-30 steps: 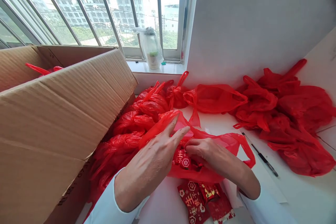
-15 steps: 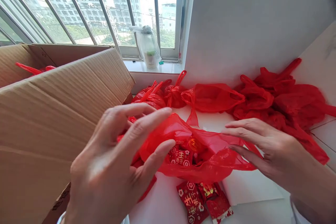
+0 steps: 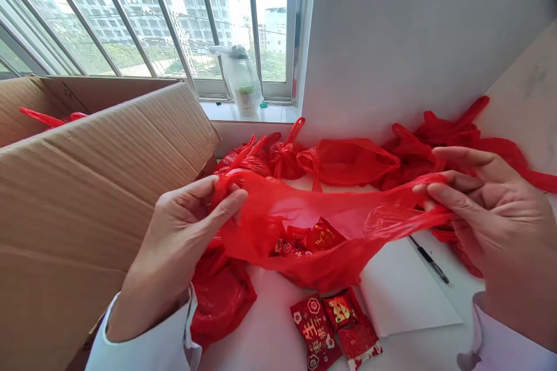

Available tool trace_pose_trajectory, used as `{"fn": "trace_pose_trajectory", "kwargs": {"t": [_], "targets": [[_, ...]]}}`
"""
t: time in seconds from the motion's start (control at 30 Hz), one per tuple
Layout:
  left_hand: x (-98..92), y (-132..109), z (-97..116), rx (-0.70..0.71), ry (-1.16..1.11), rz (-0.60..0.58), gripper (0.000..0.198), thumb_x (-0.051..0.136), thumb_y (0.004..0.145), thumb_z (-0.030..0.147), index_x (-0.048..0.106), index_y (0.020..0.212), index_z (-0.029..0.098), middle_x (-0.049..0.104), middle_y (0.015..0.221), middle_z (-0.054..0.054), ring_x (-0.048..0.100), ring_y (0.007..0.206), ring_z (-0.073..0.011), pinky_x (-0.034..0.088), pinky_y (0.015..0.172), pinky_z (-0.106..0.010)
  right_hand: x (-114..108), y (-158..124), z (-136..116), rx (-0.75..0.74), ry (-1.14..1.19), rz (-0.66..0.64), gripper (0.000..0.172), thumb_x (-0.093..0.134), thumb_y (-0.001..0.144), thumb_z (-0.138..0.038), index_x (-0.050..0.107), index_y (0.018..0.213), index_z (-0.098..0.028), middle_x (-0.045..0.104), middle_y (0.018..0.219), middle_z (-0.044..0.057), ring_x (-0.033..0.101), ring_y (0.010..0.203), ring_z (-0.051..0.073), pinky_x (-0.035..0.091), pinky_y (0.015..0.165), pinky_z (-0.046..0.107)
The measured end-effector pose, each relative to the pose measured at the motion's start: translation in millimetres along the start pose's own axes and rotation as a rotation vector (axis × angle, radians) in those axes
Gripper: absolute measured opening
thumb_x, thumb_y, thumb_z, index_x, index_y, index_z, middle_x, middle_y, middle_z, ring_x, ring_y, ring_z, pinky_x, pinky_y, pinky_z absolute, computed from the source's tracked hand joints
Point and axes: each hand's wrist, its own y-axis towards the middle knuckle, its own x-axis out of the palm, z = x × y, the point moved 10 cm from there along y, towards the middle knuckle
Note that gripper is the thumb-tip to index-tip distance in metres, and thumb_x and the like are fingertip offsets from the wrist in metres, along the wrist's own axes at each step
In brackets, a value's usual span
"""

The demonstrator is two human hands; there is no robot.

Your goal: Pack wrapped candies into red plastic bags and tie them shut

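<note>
A thin red plastic bag [image 3: 322,272] is stretched wide between my hands, its mouth facing up. My left hand [image 3: 187,237] pinches the bag's left handle, and my right hand [image 3: 487,208] grips the right handle between thumb and fingers. Inside the bag lie several small red candy packets [image 3: 324,235] with gold print. Below the bag, on the white table [image 3: 278,336], rest a red packet [image 3: 316,330] with flowers and gold characters, a gold-marked packet [image 3: 342,310] and a plainer red packet [image 3: 360,341].
An open cardboard box [image 3: 87,185] with red bags inside stands at left. Tied red bags [image 3: 287,156] and an opened red bag [image 3: 352,159] line the wall. White paper [image 3: 404,290] and a black pen [image 3: 430,261] lie at right. A bagged jar [image 3: 246,84] stands on the windowsill.
Both hands have closed on the bag's handles, where before they were spread beside its mouth. The bag is now pulled out wider and raised a little, uncovering the pen and more paper.
</note>
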Motion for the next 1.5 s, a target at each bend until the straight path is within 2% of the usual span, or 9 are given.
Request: {"fn": "trace_pose_trajectory", "kwargs": {"t": [0.27, 0.5, 0.6, 0.77, 0.93, 1.07, 1.2, 1.37, 1.5], "targets": [[-5.6, -1.5, 15.0, 0.135, -0.286, 0.104, 0.007, 0.074, 0.080, 0.025, 0.068, 0.084, 0.024, 0.063, 0.079, 0.005, 0.056, 0.072, -0.0084, 0.049, 0.063, -0.015, 13.7, -9.4, -11.1, -0.061, 0.307, 0.076, 0.050, 0.078, 0.072, -0.016, 0.062, 0.119, -0.025, 0.070, 0.113, 0.010, 0.064, 0.072, 0.009, 0.054, 0.059, 0.015], [34.0, -20.6, 47.8, 0.488, 0.326, -0.277, 0.027, 0.071, 0.082, 0.027, 0.069, 0.108, 0.032, 0.058, 0.112, -0.001, 0.057, 0.107, -0.0204, 0.049, 0.089, -0.030, 9.3, -9.4, -10.5, -0.096, -0.056, 0.076, 0.039, 0.078, 0.074, -0.027, 0.067, 0.111, -0.033, 0.071, 0.093, -0.001, 0.068, 0.087, 0.013, 0.054, 0.067, 0.015], [48.1, -18.5, 37.2, 0.516, 0.419, -0.430, 0.050, 0.074, 0.079, 0.032, 0.059, 0.126, 0.035, 0.050, 0.136, -0.003, 0.044, 0.130, -0.0274, 0.037, 0.111, -0.042, 18.4, -12.5, -12.0, -0.047, -0.207, -0.030, 0.032, 0.074, 0.076, -0.036, 0.068, 0.108, -0.035, 0.071, 0.090, -0.003, 0.067, 0.082, 0.010, 0.053, 0.070, 0.014], [49.4, 6.5, 2.3, 0.390, 0.316, -0.368, 0.097, 0.083, 0.068, 0.037, 0.028, 0.148, 0.033, 0.032, 0.154, -0.005, 0.028, 0.143, -0.0316, 0.026, 0.118, -0.049, 12.8, -28.9, -36.9, -0.066, -0.178, 0.054, 0.031, 0.071, 0.076, -0.037, 0.067, 0.107, -0.036, 0.068, 0.083, -0.003, 0.064, 0.070, 0.011, 0.051, 0.057, 0.014], [67.8, 13.8, -16.7, 0.289, 0.233, -0.436, 0.077, 0.071, 0.080, 0.042, 0.032, 0.146, 0.030, 0.041, 0.147, -0.007, 0.036, 0.138, -0.0284, 0.037, 0.109, -0.041, 38.0, -35.4, -44.1, -0.249, -0.242, -0.271, 0.051, 0.070, 0.080, -0.034, 0.055, 0.128, -0.041, 0.065, 0.104, -0.002, 0.064, 0.096, 0.016, 0.057, 0.078, 0.021], [86.5, 5.0, -15.3, 0.296, 0.381, -0.524, 0.034, 0.065, 0.085, 0.034, 0.059, 0.117, 0.024, 0.063, 0.102, -0.001, 0.058, 0.093, -0.0183, 0.045, 0.082, -0.029, 58.9, -46.7, -49.6, -0.441, -0.362, -0.480, 0.047, 0.058, 0.090, -0.024, 0.050, 0.133, -0.041, 0.062, 0.121, -0.003, 0.059, 0.111, 0.016, 0.053, 0.090, 0.024], [98.8, -5.7, -5.5, 0.363, 0.390, -0.592, 0.019, 0.055, 0.089, 0.026, 0.059, 0.072, 0.018, 0.054, 0.079, 0.000, 0.050, 0.074, -0.0147, 0.039, 0.066, -0.027, 51.3, -49.1, -69.2, -0.617, -0.533, -0.245, 0.043, 0.054, 0.091, -0.012, 0.059, 0.123, -0.041, 0.065, 0.106, -0.006, 0.063, 0.093, 0.011, 0.050, 0.077, 0.020], [93.5, -5.7, -12.9, 0.115, -0.136, -0.557, 0.030, 0.041, 0.098, 0.042, 0.061, 0.092, 0.021, 0.062, 0.104, -0.006, 0.057, 0.094, -0.0203, 0.047, 0.083, -0.033, 27.0, -45.6, -74.5, -0.652, -0.710, 0.103, 0.047, 0.060, 0.090, -0.013, 0.061, 0.120, -0.049, 0.065, 0.104, -0.006, 0.062, 0.088, 0.014, 0.047, 0.068, 0.027], [91.5, -5.6, -29.8, -0.061, -0.167, -0.473, 0.041, 0.041, 0.098, 0.047, 0.052, 0.067, 0.021, 0.050, 0.061, 0.002, 0.051, 0.063, -0.0134, 0.049, 0.073, -0.028, 28.8, -43.0, -75.1, -0.718, -0.858, 0.175, 0.031, 0.061, 0.090, -0.016, 0.067, 0.113, -0.035, 0.069, 0.097, -0.001, 0.063, 0.092, 0.018, 0.047, 0.073, 0.030]]}}
